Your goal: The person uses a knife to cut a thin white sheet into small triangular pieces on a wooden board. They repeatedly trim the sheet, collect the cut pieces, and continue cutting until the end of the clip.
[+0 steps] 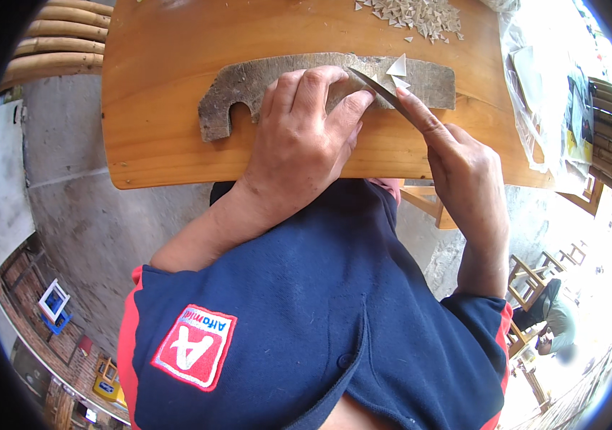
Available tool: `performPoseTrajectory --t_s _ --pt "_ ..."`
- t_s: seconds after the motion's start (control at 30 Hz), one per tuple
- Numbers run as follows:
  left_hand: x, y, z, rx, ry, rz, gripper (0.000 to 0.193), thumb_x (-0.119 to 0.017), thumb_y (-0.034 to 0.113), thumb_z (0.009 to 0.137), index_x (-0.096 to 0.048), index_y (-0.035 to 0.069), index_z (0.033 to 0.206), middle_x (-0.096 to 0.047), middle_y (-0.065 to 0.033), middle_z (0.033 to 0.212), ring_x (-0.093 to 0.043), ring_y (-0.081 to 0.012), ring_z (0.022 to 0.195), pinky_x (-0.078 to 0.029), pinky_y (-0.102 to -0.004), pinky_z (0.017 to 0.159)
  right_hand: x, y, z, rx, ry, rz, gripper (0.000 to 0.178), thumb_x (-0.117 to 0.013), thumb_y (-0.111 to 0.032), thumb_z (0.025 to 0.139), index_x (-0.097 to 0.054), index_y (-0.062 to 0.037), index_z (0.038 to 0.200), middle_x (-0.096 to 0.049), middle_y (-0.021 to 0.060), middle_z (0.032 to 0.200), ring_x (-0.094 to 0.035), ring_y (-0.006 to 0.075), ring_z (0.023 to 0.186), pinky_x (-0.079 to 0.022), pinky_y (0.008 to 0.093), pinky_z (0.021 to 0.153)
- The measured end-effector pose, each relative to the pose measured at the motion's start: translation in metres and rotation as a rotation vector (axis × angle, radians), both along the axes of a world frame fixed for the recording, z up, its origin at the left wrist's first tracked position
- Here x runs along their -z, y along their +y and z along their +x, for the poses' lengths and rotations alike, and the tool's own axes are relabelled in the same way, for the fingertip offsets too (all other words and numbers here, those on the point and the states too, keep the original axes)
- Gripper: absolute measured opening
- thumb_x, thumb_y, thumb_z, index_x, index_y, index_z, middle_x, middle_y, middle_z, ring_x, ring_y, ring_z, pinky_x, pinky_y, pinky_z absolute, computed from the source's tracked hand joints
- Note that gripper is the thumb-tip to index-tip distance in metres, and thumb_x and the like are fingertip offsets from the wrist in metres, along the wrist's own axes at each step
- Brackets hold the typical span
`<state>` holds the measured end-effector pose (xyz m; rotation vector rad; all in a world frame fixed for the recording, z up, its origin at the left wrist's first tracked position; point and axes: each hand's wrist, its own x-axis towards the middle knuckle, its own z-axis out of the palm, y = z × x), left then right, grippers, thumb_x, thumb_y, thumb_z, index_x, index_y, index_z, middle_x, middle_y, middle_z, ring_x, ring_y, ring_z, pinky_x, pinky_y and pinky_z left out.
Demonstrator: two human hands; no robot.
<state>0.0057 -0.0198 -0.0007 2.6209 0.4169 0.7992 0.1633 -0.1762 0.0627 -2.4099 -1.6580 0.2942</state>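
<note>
My right hand (464, 161) grips a dark, narrow-bladed knife (386, 93), its index finger stretched along the back of the blade. The blade slants over a worn wooden board (284, 68), with its tip by my left fingertips. On that board rests my left hand (306, 132), thumb and index finger curled in toward the blade; whatever they press on is mostly hidden. A pale triangular piece (398, 66) lies on the board just beyond the knife. Another pale piece (400, 83) sits close to my right index fingertip.
Many small pale triangles (421, 16) are heaped on the wooden table (163, 93) beyond the board. Clear plastic bags (528, 93) hang at the table's right edge. A wooden stool (428, 204) stands beneath it. Another person (558, 319) bends among stools at far right.
</note>
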Motion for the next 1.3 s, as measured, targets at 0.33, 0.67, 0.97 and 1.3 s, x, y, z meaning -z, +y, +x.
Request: performPoseTrajectory --t_s 0.33,0.67,0.97,1.3 --pt "0.001 0.002 -0.001 -0.005 0.008 0.005 0.035 -0.079 0.01 0.082 -0.073 0.012 0.116 -0.062 -0.0101 0.122 -0.057 -0.0292 0.11 -0.048 -0.0412 0.096 0.003 0.003 -0.014 -0.002 -0.136 -0.017 0.077 -0.061 0.011 0.086 -0.058 -0.0326 0.15 -0.049 0.0083 0.066 -0.055 0.0212 0.056 -0.051 0.0405 0.058" --pt "0.003 0.004 -0.004 -0.014 -0.067 -0.096 0.036 -0.077 0.008 0.083 -0.074 0.009 0.119 -0.064 -0.009 0.119 -0.059 -0.0279 0.106 -0.05 -0.0405 0.093 0.002 -0.031 0.001 0.136 0.139 0.015 0.063 -0.056 0.01 0.095 -0.056 -0.0182 0.151 -0.072 0.022 0.115 -0.075 0.0305 0.091 -0.057 0.0402 0.081" --pt "0.0 0.005 -0.005 0.013 -0.042 -0.1 0.034 -0.077 0.008 0.084 -0.075 0.009 0.118 -0.064 -0.0092 0.12 -0.058 -0.0275 0.106 -0.049 -0.04 0.094 0.0 -0.019 -0.041 0.294 0.442 0.106 0.066 -0.052 0.012 0.094 -0.052 -0.0131 0.154 -0.067 0.0219 0.133 -0.074 0.0297 0.106 -0.054 0.0363 0.093" --pt "0.001 0.005 -0.005 0.001 -0.03 -0.062 0.038 -0.078 0.01 0.084 -0.075 0.013 0.122 -0.063 -0.0099 0.122 -0.057 -0.0284 0.108 -0.048 -0.0408 0.096 0.004 -0.007 -0.027 0.157 0.115 0.07 0.071 -0.055 0.014 0.088 -0.058 -0.0198 0.15 -0.074 0.0201 0.104 -0.074 0.0295 0.083 -0.057 0.0402 0.077"
